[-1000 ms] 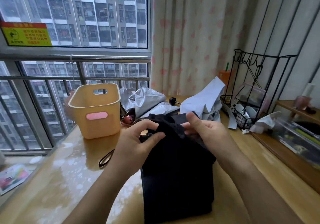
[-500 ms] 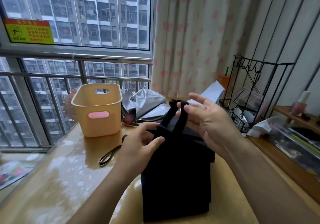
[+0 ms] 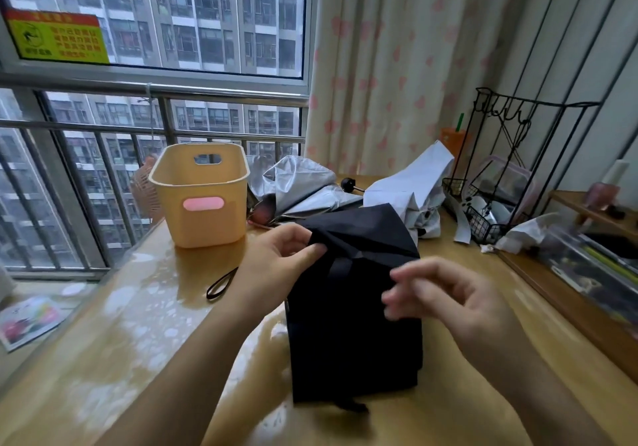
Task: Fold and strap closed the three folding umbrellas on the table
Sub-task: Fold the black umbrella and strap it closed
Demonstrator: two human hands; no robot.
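Observation:
A black folding umbrella [image 3: 352, 325] lies flattened on the wooden table [image 3: 114, 342] in front of me. My left hand [image 3: 279, 262] pinches a fold of its black cloth at the upper left corner. My right hand [image 3: 445, 293] is blurred over the umbrella's right edge, its fingers loosely curled and holding nothing. A short black strap [image 3: 340, 266] shows on the cloth between my hands. Behind it lie a silver umbrella [image 3: 300, 186] and a pale lavender umbrella [image 3: 414, 190], both loose and unfolded.
A yellow plastic bin [image 3: 202, 200] stands at the back left. A black wrist loop [image 3: 221, 283] lies on the table near it. A black wire rack [image 3: 500, 183] and clutter fill the right side. The window railing runs along the left.
My right hand let go of the strap it had lifted and dropped lower to the right. The cloth top now lies folded over, and my left hand stays pinching it.

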